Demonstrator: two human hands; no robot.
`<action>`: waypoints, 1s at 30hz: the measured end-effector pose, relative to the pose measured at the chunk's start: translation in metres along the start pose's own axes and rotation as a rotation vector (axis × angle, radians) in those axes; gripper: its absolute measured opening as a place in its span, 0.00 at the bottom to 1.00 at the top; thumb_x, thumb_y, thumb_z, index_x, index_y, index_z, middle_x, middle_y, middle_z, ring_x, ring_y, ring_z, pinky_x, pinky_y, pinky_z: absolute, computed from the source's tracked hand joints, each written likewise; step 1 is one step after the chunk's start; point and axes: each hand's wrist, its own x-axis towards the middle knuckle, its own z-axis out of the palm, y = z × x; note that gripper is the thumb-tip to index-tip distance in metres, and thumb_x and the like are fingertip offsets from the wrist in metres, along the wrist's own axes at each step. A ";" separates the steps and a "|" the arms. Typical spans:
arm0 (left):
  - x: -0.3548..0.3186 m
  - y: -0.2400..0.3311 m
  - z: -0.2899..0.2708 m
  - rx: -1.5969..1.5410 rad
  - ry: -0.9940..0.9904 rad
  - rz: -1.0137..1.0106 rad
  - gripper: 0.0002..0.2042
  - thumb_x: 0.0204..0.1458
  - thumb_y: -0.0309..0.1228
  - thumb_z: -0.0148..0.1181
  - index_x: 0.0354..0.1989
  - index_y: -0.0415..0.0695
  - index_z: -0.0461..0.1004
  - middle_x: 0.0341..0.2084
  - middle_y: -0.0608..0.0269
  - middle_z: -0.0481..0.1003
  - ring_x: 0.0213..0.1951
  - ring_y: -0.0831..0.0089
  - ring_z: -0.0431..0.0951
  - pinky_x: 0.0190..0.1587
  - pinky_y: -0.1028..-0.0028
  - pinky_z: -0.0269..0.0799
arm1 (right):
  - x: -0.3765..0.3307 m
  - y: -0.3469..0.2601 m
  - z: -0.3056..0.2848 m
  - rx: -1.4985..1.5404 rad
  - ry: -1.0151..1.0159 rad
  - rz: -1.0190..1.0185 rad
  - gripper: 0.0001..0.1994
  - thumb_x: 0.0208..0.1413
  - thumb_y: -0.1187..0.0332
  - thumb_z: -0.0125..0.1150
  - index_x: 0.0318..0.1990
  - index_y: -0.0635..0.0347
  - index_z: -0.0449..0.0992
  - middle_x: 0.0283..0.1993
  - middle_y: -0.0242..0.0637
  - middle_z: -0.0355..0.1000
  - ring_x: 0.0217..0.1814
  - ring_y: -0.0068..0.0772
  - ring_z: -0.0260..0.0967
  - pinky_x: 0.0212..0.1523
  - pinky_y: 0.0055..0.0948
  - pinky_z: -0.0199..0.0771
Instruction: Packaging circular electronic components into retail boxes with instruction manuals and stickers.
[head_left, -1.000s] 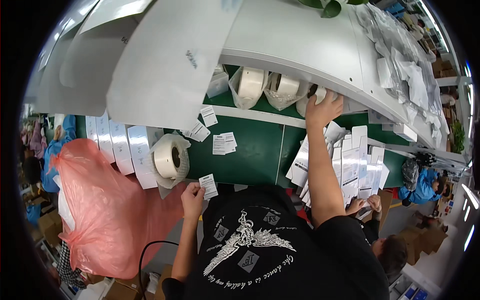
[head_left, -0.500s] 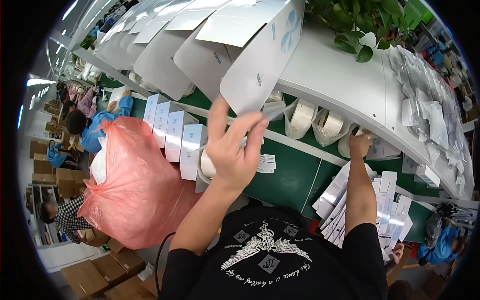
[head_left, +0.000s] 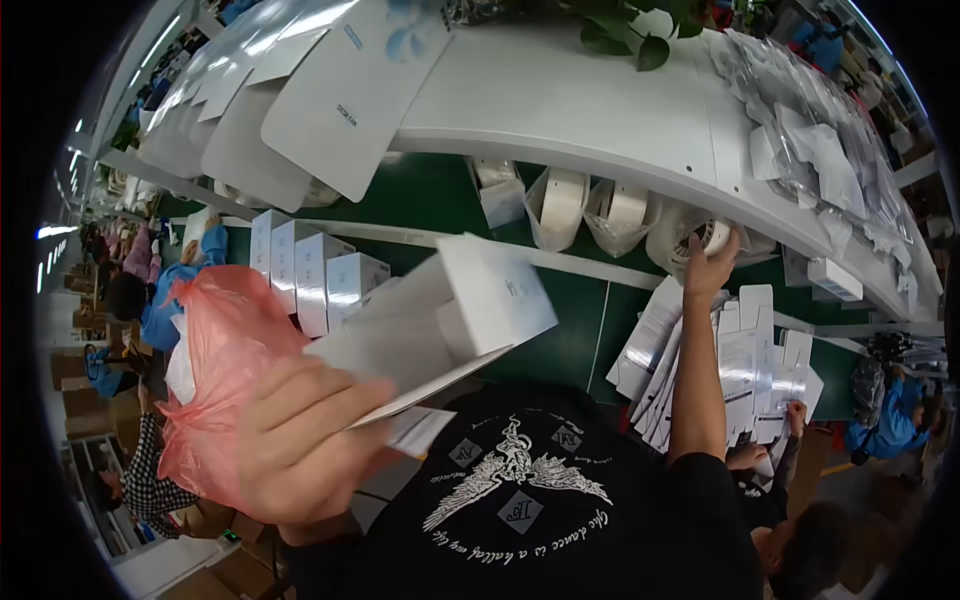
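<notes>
My left hand (head_left: 310, 440) is closed on the flap edge of an open white carton (head_left: 495, 300) with blue print. The carton is tilted over the green bench, a little smeared by motion. Under the shelf, my right hand (head_left: 710, 265) has its fingers curled round a white ring-shaped object (head_left: 717, 237) in a clear plastic bag. Left of it, two more bagged white rounded objects stand on the bench, one of them this bagged piece (head_left: 563, 205). Other open cartons (head_left: 335, 110) lean in a row on the shelf above.
A pink plastic bag (head_left: 235, 370) bulges at the left beside several upright boxes (head_left: 325, 275). Flat cartons and leaflets (head_left: 735, 360) pile up at the right, with another person's hand (head_left: 796, 415) at them. The white shelf (head_left: 560, 90) overhangs the bench.
My left hand has come down from the shelf's carton row, drawing one carton down with it. My right hand has turned slightly round the bagged ring-shaped object. The view has shifted.
</notes>
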 end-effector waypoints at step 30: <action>-0.147 -0.087 0.333 -0.522 -0.119 -0.392 0.30 0.56 0.35 0.69 0.67 0.38 0.70 0.46 0.37 0.83 0.50 0.40 0.83 0.55 0.58 0.79 | -0.217 -0.130 -0.164 -0.008 -1.133 -0.613 0.47 0.42 0.70 0.78 0.76 0.43 0.65 0.72 0.51 0.66 0.69 0.58 0.71 0.78 0.55 0.60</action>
